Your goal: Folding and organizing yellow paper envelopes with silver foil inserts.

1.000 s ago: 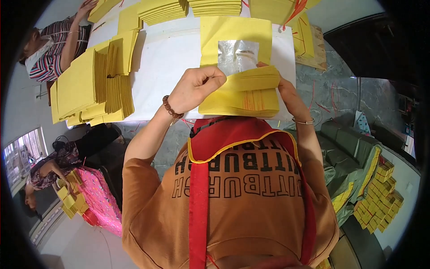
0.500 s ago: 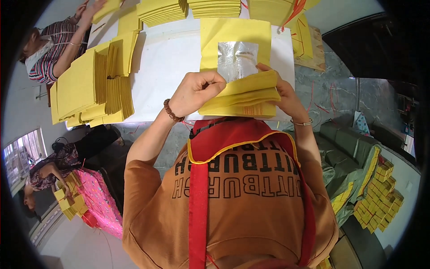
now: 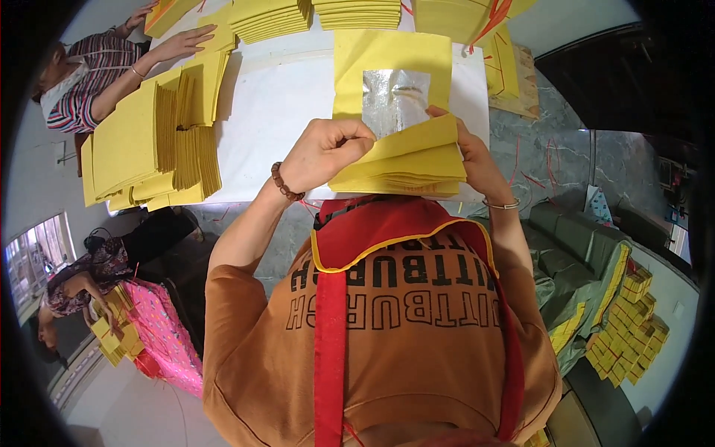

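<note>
In front of me at the table's near edge lies a stack of yellow paper sheets (image 3: 421, 171); the topmost is folded or curled up toward me. Beyond that fold a square of silver foil (image 3: 395, 98) shows on a flat yellow sheet (image 3: 350, 56). My left hand (image 3: 325, 153) is closed, its thumb and forefinger pinching the fold's left corner. Around the right edge curls my right hand (image 3: 477, 158), fingers at the far side of the paper; its thumb is partly hidden.
Folded yellow paper bundles (image 3: 134, 141) stand along the left of the white table (image 3: 275, 112), with more stacks (image 3: 268, 21) at its far edge. Red ties (image 3: 491, 26) hang at the far right. A co-worker's hand (image 3: 186, 41) rests on paper at upper left.
The raised paper edge at the right has shifted a little and the layers under it look flatter. The co-worker's hand at upper left has come down onto a yellow stack.
</note>
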`<action>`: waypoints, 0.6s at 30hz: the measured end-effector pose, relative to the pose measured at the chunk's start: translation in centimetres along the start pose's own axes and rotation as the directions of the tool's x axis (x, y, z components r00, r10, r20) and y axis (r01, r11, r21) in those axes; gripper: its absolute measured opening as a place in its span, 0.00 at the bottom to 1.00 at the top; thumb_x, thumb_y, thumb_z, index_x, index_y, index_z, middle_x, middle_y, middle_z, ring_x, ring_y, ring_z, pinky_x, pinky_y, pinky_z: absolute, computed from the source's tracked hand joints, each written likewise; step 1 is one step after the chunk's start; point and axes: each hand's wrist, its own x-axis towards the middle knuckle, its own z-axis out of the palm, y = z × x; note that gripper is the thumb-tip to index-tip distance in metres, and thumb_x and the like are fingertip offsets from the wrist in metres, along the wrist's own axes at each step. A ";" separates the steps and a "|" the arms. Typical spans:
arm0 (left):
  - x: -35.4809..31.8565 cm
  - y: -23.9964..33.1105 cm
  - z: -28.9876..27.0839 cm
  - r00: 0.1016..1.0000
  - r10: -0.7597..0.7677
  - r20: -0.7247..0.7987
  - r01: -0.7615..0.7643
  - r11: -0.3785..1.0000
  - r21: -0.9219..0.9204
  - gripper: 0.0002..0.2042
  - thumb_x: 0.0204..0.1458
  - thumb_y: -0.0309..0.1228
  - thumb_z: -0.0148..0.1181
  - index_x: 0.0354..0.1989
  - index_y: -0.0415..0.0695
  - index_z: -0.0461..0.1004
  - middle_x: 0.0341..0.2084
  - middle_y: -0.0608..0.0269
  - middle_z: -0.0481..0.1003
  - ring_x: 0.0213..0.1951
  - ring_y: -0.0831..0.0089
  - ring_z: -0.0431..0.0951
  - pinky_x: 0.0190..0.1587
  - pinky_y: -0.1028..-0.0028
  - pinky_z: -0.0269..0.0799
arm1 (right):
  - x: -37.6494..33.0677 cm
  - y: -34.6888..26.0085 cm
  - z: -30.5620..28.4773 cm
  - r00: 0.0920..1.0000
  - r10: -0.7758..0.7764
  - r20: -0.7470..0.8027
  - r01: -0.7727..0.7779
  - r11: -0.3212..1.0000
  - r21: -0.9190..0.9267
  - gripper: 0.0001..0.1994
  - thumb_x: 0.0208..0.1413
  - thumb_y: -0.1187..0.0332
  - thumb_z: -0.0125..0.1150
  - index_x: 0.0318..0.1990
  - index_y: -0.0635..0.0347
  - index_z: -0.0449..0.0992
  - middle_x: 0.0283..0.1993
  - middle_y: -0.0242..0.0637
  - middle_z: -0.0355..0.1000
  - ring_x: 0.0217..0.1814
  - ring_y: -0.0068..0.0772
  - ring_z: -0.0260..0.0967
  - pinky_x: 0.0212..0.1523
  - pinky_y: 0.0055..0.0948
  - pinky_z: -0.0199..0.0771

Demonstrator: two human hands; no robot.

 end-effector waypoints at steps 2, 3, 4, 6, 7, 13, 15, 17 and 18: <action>0.0 0.6 0.1 1.000 0.009 0.006 -0.009 1.000 0.015 0.08 0.50 0.32 0.56 0.31 0.38 0.75 0.16 0.69 0.68 0.19 0.82 0.66 0.23 0.78 0.63 | 0.1 -0.3 -0.1 1.000 0.014 -0.001 -0.014 1.000 0.024 0.25 0.47 0.81 0.59 0.55 0.56 0.69 0.65 0.36 0.57 0.70 0.35 0.46 0.66 0.33 0.49; -0.2 1.3 0.4 0.973 0.232 0.009 -0.227 0.943 0.245 0.09 0.48 0.33 0.59 0.31 0.40 0.75 0.18 0.66 0.70 0.22 0.75 0.69 0.25 0.76 0.65 | 0.3 -0.3 -0.4 0.998 -0.049 0.046 0.050 0.999 -0.020 0.22 0.48 0.79 0.59 0.54 0.57 0.71 0.63 0.35 0.59 0.71 0.35 0.45 0.66 0.33 0.49; -0.3 2.1 0.8 0.897 0.437 0.063 -0.416 0.788 0.453 0.10 0.47 0.35 0.61 0.32 0.41 0.74 0.20 0.63 0.72 0.25 0.69 0.72 0.28 0.73 0.68 | 0.4 -0.4 -0.6 0.989 -0.110 0.096 0.116 0.991 -0.063 0.20 0.48 0.78 0.59 0.52 0.57 0.72 0.62 0.33 0.62 0.71 0.34 0.45 0.66 0.33 0.49; -0.3 2.4 1.3 0.903 0.417 0.107 -0.415 0.778 0.471 0.12 0.46 0.38 0.62 0.33 0.43 0.74 0.25 0.58 0.73 0.32 0.59 0.74 0.33 0.67 0.70 | 0.3 -0.3 -0.4 0.996 -0.070 0.055 0.072 0.997 -0.029 0.19 0.49 0.76 0.58 0.51 0.57 0.73 0.60 0.33 0.64 0.71 0.34 0.44 0.65 0.33 0.49; -0.4 2.1 1.5 0.917 0.389 0.089 -0.380 0.783 0.492 0.11 0.48 0.37 0.61 0.33 0.42 0.74 0.24 0.57 0.73 0.31 0.59 0.74 0.33 0.67 0.69 | 0.3 -0.4 -0.2 0.999 -0.032 0.020 0.031 0.999 0.010 0.18 0.50 0.74 0.58 0.51 0.57 0.73 0.58 0.32 0.66 0.71 0.33 0.44 0.65 0.34 0.49; 0.4 1.9 0.9 0.980 0.201 0.002 -0.185 0.899 0.397 0.10 0.53 0.35 0.55 0.34 0.39 0.74 0.23 0.53 0.74 0.27 0.56 0.74 0.31 0.65 0.69 | 0.5 -1.6 0.7 0.997 -0.041 -0.071 0.041 0.999 -0.001 0.17 0.52 0.71 0.57 0.51 0.58 0.72 0.58 0.33 0.66 0.69 0.35 0.47 0.66 0.35 0.48; 0.8 2.3 0.7 0.990 0.143 -0.003 -0.131 0.917 0.377 0.11 0.54 0.35 0.54 0.34 0.39 0.74 0.22 0.52 0.74 0.26 0.55 0.74 0.30 0.65 0.68 | 0.5 -1.3 0.3 0.998 -0.059 -0.037 0.058 0.997 -0.046 0.18 0.52 0.71 0.58 0.52 0.59 0.72 0.58 0.33 0.66 0.69 0.36 0.48 0.66 0.35 0.48; 1.0 2.4 0.5 0.998 0.043 0.034 -0.051 0.956 0.288 0.11 0.55 0.35 0.53 0.35 0.39 0.75 0.21 0.53 0.74 0.23 0.61 0.73 0.28 0.67 0.67 | 0.5 -1.2 0.1 0.997 -0.076 0.000 0.076 0.993 -0.089 0.19 0.52 0.71 0.58 0.53 0.59 0.71 0.59 0.33 0.65 0.69 0.36 0.48 0.66 0.35 0.48; 1.1 2.4 0.4 0.999 0.043 0.033 -0.051 0.956 0.288 0.11 0.55 0.35 0.53 0.35 0.39 0.75 0.21 0.53 0.74 0.23 0.61 0.73 0.28 0.67 0.67 | 0.6 -1.1 0.0 0.996 -0.085 0.011 0.086 0.992 -0.094 0.20 0.52 0.71 0.58 0.54 0.59 0.70 0.59 0.34 0.65 0.69 0.37 0.48 0.66 0.35 0.48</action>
